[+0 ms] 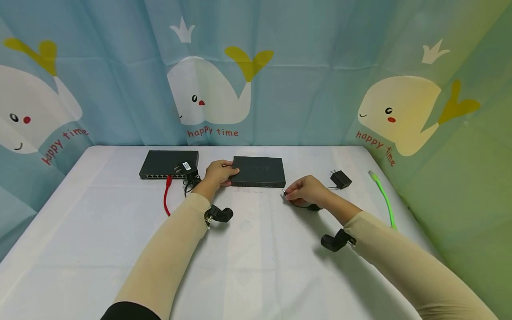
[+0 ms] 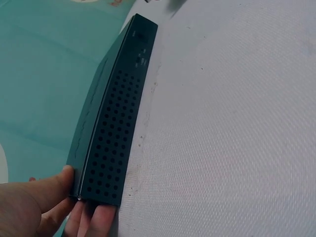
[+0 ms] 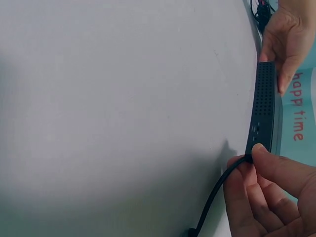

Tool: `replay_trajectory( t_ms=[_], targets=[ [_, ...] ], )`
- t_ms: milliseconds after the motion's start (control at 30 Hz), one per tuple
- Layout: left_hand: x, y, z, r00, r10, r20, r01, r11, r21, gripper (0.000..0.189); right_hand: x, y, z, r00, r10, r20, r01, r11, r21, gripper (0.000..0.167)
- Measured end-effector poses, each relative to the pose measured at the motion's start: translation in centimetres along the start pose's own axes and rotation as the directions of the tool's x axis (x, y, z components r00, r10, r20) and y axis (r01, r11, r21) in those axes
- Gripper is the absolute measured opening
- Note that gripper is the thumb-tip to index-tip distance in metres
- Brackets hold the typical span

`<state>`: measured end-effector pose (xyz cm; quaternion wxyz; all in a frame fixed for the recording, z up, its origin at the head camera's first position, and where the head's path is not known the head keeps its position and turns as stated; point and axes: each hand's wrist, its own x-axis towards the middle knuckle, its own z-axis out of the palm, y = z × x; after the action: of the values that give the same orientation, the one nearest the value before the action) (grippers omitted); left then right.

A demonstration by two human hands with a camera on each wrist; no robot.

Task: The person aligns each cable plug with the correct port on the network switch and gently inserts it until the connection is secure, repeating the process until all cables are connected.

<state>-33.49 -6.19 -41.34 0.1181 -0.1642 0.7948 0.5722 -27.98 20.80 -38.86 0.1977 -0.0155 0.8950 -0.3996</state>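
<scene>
Left hand (image 1: 218, 174) grips left end of black box (image 1: 259, 172), thumb on top, fingers beneath. Right hand (image 1: 307, 190) pinches black cable (image 3: 212, 196) between thumb and fingertips just beside box's near right corner. Beige-sleeved forearms (image 1: 164, 253) slant inward toward box.

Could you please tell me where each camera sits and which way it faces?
Head: worn on the head, facing forward and down over the table; left hand, right hand and beige sleeves show.
Left wrist: worn there, facing along the black network device's perforated side; part of the left hand shows.
Right wrist: worn there, facing the right hand pinching a black cable; both hands show.
Both wrist views share the left hand and that perforated side.
</scene>
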Motion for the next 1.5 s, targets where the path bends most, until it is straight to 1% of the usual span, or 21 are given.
replay_trajectory(
  t_ms=[167, 267, 500, 700, 833, 1033, 1133, 1300, 1500],
  targets=[
    [0.2, 0.0, 0.1, 1.000, 0.006, -0.005, -0.006, 1.000, 0.014, 0.044, 0.3, -0.5, 0.6, 0.998, 0.066, -0.001, -0.065, 0.997, 0.052, 0.024],
    [0.4, 0.0, 0.1, 1.000, -0.006, -0.009, 0.006, 1.000, 0.010, 0.044, 0.4, -0.8, 0.8, 0.996, 0.089, -0.002, -0.089, 0.993, 0.081, 0.024],
    [0.7, 0.0, 0.2, 1.000, -0.027, -0.016, 0.027, 1.000, 0.000, 0.044, 0.8, -1.0, 1.4, 0.994, 0.106, 0.010, -0.106, 0.981, 0.162, 0.025],
    [0.7, 0.0, 0.1, 0.999, -0.033, -0.021, 0.033, 0.999, -0.002, 0.043, 1.1, -1.0, 1.7, 0.991, 0.131, 0.009, -0.129, 0.958, 0.256, 0.024],
    [0.5, 0.0, 0.1, 1.000, -0.021, -0.018, 0.021, 1.000, -0.008, 0.044, 1.3, -1.1, 2.0, 0.990, 0.139, 0.014, -0.137, 0.944, 0.301, 0.026],
    [0.3, -0.1, 0.1, 1.000, -0.007, 0.007, 0.008, 1.000, -0.019, 0.045, 1.4, -1.1, 2.1, 0.987, 0.157, 0.035, -0.159, 0.919, 0.362, 0.030],
    [0.3, -0.2, 0.1, 1.000, -0.005, 0.007, 0.006, 1.000, -0.024, 0.045, 1.5, -1.1, 2.1, 0.984, 0.172, 0.039, -0.173, 0.908, 0.382, 0.031],
    [0.2, -0.1, 0.1, 1.000, -0.011, -0.001, 0.011, 1.000, -0.028, 0.045, 2.0, -1.2, 2.2, 0.977, 0.212, 0.029, -0.205, 0.890, 0.408, 0.030],
    [0.1, 0.0, 0.0, 1.000, -0.010, 0.003, 0.010, 1.000, -0.021, 0.046, 2.2, -1.3, 2.6, 0.973, 0.231, -0.013, -0.201, 0.872, 0.446, 0.028]
  ],
)
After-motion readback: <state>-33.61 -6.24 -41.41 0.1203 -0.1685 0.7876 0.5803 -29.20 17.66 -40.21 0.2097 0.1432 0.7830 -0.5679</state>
